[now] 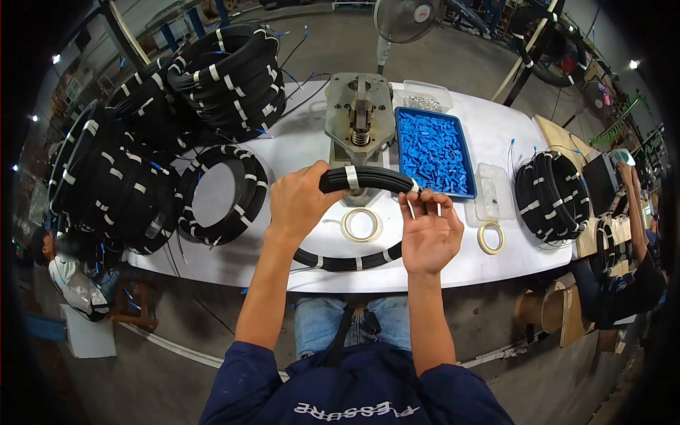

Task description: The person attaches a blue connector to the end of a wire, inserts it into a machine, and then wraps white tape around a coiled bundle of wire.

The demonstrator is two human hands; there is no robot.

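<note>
A coil of black cable (370, 176), bound at intervals with whitish tape, is raised at its far side above the table. My left hand (301, 202) is closed around the coil's upper left part, thumb toward the inside. My right hand (433, 230), palm turned up, has its fingers curled onto the coil's right side by a tape band, pinching there. The coil's near side hangs low in front of me, partly behind my right wrist. Inside the ring a roll of cream tape (345, 224) lies on the white table (297, 145).
Behind the coil stands a metal press (360, 113). Beside it are a blue tray (472, 185) of small blue pieces and a clear box (433, 92) of metal parts. A second tape roll (501, 239) lies right. Coils are stacked left (234, 88) and right (552, 198). Other people sit at both sides.
</note>
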